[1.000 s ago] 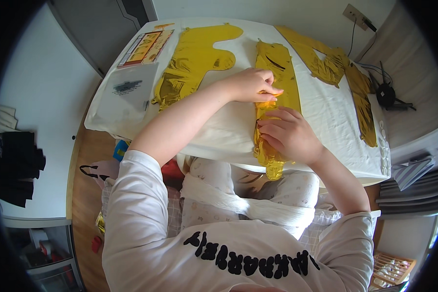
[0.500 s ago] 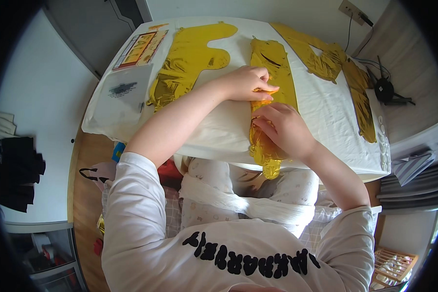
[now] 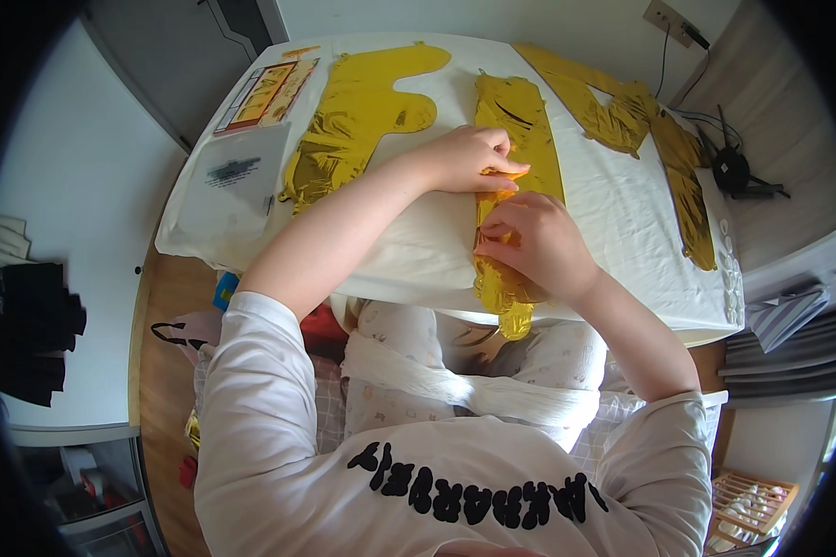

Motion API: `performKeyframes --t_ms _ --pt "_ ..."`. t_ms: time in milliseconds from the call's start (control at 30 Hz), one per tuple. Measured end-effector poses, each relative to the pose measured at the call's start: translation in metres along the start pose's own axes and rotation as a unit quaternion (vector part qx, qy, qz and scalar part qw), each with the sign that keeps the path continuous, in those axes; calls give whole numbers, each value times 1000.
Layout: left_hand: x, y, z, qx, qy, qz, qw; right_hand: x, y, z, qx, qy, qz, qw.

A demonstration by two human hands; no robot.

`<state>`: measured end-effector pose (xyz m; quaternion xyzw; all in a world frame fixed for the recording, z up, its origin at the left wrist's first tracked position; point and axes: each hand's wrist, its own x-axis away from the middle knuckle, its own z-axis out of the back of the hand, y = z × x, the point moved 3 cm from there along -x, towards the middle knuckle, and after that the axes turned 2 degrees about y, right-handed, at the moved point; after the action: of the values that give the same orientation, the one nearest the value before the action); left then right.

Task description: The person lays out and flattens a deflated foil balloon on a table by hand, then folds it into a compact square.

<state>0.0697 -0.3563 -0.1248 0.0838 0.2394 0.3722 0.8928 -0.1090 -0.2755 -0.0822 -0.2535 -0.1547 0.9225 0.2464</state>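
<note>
A deflated gold foil balloon [image 3: 541,139] lies lengthwise before me, its near end drooping over the table's front edge. My left hand [image 3: 476,158] is closed at the balloon's left edge, around the middle of its length, with the foil pinched between thumb and fingers. Just nearer to me, my right hand [image 3: 541,239] has its thumb and fingertips pressed together on the same edge. Crinkled foil shows below the right fingers, and the hands cover part of the edge. The tips of the right hand's fingers are partly hidden.
White cloth covers the table [image 3: 409,251]. Another flat gold foil balloon [image 3: 367,93] lies to the left, beside a clear plastic bag [image 3: 228,186] and a printed card [image 3: 267,93]. More gold foil [image 3: 613,111] spreads at the right, near a black device with cables [image 3: 732,170].
My right hand has shifted slightly up and left, and its thumb and fingertips have come together on the balloon's left edge. The left hand stays at its spot.
</note>
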Motion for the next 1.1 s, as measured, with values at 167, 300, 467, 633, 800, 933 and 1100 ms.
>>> performKeyframes --t_ms 167,300,467,633,800,933,1100 --pt "-1 2 1 1 -3 0 1000 1 0 4 -44 -34 -41 998" --pt "-1 2 2 4 -14 15 1000 2 -4 6 -28 -50 -53 997" --pt "-1 3 3 9 -19 19 1000 3 -5 9 -21 -73 -77 994" --pt "-2 8 5 9 -22 18 1000 2 -2 18 -141 -124 -129 974" --pt "-1 7 6 2 -14 11 1000 2 14 14 -259 -147 -183 937" --pt "1 3 3 -10 1 6 1000 -6 18 20 -240 -105 -127 957" --pt "-2 4 3 -6 -5 7 1000 -19 22 17 -106 -94 33 989"
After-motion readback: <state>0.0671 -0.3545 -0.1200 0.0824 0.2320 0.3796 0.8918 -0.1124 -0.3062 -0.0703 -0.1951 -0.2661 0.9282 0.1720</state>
